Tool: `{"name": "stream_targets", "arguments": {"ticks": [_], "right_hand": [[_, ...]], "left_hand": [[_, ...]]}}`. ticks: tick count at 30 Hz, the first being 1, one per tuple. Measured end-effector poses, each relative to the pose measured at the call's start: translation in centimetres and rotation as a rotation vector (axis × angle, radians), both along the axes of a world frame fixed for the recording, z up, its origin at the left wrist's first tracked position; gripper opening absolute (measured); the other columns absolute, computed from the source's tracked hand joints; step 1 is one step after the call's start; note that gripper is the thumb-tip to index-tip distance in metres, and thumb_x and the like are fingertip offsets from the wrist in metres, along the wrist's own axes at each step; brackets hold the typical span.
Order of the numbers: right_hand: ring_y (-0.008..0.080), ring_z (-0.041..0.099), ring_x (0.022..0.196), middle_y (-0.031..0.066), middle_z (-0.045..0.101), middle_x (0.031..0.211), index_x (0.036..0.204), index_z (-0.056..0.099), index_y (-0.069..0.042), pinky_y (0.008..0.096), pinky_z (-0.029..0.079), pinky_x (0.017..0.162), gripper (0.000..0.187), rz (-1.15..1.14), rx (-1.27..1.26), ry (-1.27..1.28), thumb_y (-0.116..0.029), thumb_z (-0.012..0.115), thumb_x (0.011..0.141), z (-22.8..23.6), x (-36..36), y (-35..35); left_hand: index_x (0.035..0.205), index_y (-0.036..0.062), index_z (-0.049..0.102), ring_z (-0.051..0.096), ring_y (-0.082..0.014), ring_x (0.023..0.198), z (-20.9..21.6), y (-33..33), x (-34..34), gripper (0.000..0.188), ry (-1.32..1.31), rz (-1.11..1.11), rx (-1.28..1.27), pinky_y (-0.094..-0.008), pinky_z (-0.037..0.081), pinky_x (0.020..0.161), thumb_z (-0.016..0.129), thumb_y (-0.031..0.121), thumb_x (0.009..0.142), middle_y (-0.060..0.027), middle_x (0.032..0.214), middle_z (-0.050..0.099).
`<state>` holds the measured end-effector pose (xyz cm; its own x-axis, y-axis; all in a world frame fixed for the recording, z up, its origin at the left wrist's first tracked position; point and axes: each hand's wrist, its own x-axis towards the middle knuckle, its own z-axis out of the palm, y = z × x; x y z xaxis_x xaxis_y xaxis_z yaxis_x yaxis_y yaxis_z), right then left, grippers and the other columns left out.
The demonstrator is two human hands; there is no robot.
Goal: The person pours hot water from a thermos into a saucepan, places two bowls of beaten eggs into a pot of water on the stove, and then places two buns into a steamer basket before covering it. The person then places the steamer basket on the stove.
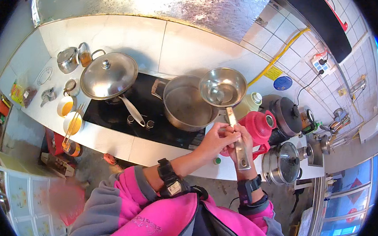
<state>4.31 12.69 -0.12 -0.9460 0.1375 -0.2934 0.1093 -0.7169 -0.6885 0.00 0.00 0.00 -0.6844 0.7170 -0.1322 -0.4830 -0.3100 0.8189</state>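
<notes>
A steel water ladle (223,89), its round bowl tilted toward me, is held above the right rim of a large steel pot (188,102) on the black cooktop. My right hand (242,146) is closed around the ladle's flat handle, whose end sticks out toward my wrist. My left hand (216,139) meets it at the handle, thumb and fingers pinched together; whatever lies between those fingertips is hidden. The pot looks to have a shallow layer of liquid in it. A red thermos (256,128) stands just right of my right hand.
A lidded wok (109,75) sits on the cooktop's (155,133) left side, its handle pointing toward me. Two bowls of yellow liquid, one bowl (72,122) with chopsticks across it, stand on the left counter. A black-lidded pot (285,116) and a glass-lidded steamer (283,163) crowd the right.
</notes>
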Motion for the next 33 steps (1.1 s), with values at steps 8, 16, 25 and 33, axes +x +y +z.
{"name": "stream_targets", "arguments": {"ticks": [8, 16, 25, 33], "right_hand": [[0.0122, 0.044, 0.039, 0.0034, 0.048, 0.057, 0.081, 0.047, -0.002, 0.0218, 0.04, 0.036, 0.015, -0.177, -0.092, 0.076, -0.016, 0.048, 0.087, 7.5, 5.3, 2.0], [0.0106, 0.048, 0.044, 0.0041, 0.05, 0.066, 0.082, 0.046, -0.003, 0.0207, 0.041, 0.032, 0.011, -0.306, -0.032, 0.105, -0.013, 0.049, 0.087, 11.3, 10.9, 4.7], [0.0083, 0.044, 0.04, 0.0009, 0.05, 0.065, 0.085, 0.046, -0.006, 0.0196, 0.037, 0.032, 0.01, -0.502, 0.149, -0.017, -0.014, 0.05, 0.087, 12.3, 15.6, 7.0], [0.0128, 0.046, 0.035, 0.0053, 0.051, 0.056, 0.078, 0.05, 0.001, 0.0217, 0.043, 0.031, 0.022, -0.594, 0.164, 0.008, -0.018, 0.045, 0.089, 12.3, 17.8, 7.4]], "left_hand": [[0.106, 0.0024, 0.043, 0.055, -0.008, 0.065, 4.5, 4.4, 3.8, 0.05, 0.198, -0.047, 0.042, -0.0202, 0.045, 0.054, 0.074, 0.028, 0.078, -0.0043, 0.084, 0.055], [0.099, -0.0021, 0.039, 0.058, -0.0101, 0.069, 7.9, 8.0, 7.9, 0.05, 0.264, -0.099, 0.2, -0.0234, 0.05, 0.061, 0.074, 0.028, 0.078, -0.0083, 0.083, 0.054], [0.108, 0.0004, 0.041, 0.056, -0.0111, 0.074, 8.7, 10.7, 11.2, 0.061, 0.106, -0.352, 0.239, -0.0232, 0.049, 0.059, 0.076, 0.037, 0.074, -0.0087, 0.091, 0.053], [0.11, 0.0009, 0.04, 0.056, -0.0106, 0.07, 8.1, 11.9, 12.8, 0.061, 0.145, -0.441, 0.204, -0.023, 0.047, 0.056, 0.074, 0.038, 0.075, -0.0086, 0.092, 0.052]]}}
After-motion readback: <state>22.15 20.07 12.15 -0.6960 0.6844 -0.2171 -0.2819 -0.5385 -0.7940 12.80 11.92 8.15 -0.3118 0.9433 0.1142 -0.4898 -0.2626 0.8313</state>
